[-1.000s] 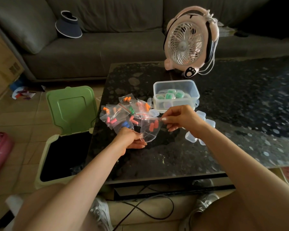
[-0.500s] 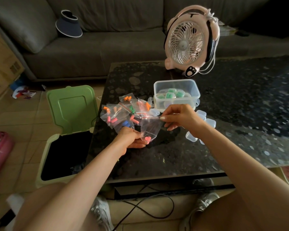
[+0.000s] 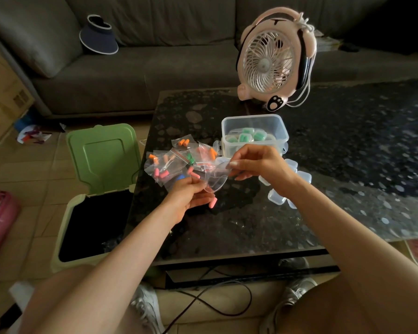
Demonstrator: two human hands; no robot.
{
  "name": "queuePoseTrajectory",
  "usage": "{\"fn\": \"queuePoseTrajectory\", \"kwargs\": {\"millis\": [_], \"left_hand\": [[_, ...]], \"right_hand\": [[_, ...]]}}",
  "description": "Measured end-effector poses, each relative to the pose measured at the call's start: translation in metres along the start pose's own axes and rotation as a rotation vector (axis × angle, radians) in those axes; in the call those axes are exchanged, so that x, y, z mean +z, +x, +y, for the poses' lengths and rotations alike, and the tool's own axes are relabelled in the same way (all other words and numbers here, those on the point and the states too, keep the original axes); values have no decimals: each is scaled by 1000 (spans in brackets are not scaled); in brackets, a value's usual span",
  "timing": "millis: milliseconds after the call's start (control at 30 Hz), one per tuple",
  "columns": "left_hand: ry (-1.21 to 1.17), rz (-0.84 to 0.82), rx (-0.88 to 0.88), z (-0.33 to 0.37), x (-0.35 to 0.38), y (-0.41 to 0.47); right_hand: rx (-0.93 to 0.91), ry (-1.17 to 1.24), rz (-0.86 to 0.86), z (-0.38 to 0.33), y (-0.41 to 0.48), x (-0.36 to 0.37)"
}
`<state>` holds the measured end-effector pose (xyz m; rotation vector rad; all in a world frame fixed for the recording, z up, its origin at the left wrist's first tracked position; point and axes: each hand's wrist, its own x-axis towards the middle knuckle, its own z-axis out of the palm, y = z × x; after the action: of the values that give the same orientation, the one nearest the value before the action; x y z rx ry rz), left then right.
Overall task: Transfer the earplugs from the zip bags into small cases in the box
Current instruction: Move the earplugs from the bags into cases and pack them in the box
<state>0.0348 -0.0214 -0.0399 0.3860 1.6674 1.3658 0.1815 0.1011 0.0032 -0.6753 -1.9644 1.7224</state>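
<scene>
Right hand (image 3: 258,165): grip closed in a pinch, thumb and forefinger on the upper edge of 1 clear zip bag (image 3: 215,178), which is held just above the surface. Left hand (image 3: 191,195): grip curled round the lower part of the same bag. 1 pink earplug (image 3: 212,203) juts out beneath the left fingertips; whether it lies inside the plastic or free of it cannot be told.

Just beyond the left hand, a pile of zip bags (image 3: 176,160) rests on the surface. At least 5 overlap, holding orange, pink, green and blue earplugs; the exact count cannot be told. Just beyond the right hand stands 1 clear, open-topped box (image 3: 275,126) holding small cases (image 3: 246,137), at least 4 of them showing green contents. Clear loose cases (image 3: 276,196) lie beside the right wrist; at least 4 are visible, some partly hidden by the forearm.

The surface (image 3: 348,165) is a low table with a dark, speckled, glossy top. 1 pink fan (image 3: 268,61) stands upright near its far edge. Behind it runs 1 grey sofa (image 3: 155,68), with 1 dark visor cap (image 3: 98,37) on the seat. On the tiled floor to the left stands 1 green bin (image 3: 68,237), its lid (image 3: 104,157) raised. 1 cardboard carton (image 3: 0,97) stands at far left. 1 black cable (image 3: 215,307) trails on the floor between 2 white shoes (image 3: 147,307).
</scene>
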Motion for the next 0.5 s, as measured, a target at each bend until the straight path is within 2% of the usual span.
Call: {"fn": "queuePoseTrajectory", "kwargs": {"millis": [167,300,333,400,467,500], "left_hand": [[-68,0,90,4,-1,-1],[-56,-1,215,8,-9,1],[-29,9,256,9,-11,1],[38,61,342,11,-16,0],[95,155,427,12,-22,-1],[113,207,465,12,-25,0]], "right_hand": [[-2,6,6,-3,-2,-1],[20,6,190,-3,0,-2],[34,-79,252,1,3,-4],[53,-480,346,17,9,-11],[128,-939,320,32,12,-19],[178,-1092,292,38,12,-21]]}}
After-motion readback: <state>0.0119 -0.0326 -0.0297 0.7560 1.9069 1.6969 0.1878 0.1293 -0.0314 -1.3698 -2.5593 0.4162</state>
